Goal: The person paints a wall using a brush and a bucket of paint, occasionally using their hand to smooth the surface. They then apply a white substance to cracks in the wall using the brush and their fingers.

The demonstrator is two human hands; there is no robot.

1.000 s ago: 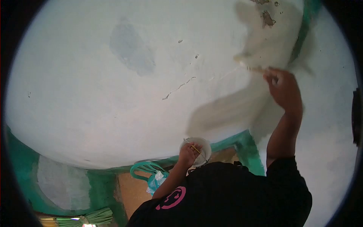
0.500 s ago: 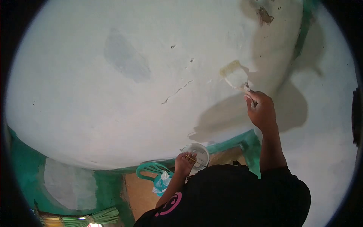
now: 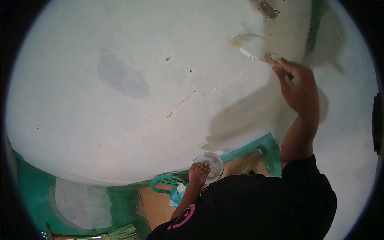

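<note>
My right hand is closed around the handle of a wide paintbrush. The pale bristles fan out and bend against the white wall, near its upper right. Lower down, my left hand is closed at the side of a whitish bucket. A thin yellowish bar, apparently the bucket's handle, runs from that hand across the opening. Whitish material shows inside the bucket, though its depth is hidden. A crack, small holes and a grey patch mark the wall left of the brush.
Below the bucket stands a green plastic chair with a crumpled plastic bag on it. A broken brown hole is high on the wall. Green paint borders the wall's lower part. A green broom-like bundle lies bottom left.
My right hand and the paintbrush have moved up; the hand also went right. The bristles have spread out against the wall. The view has shifted slightly, while my left hand stays at the bucket.
</note>
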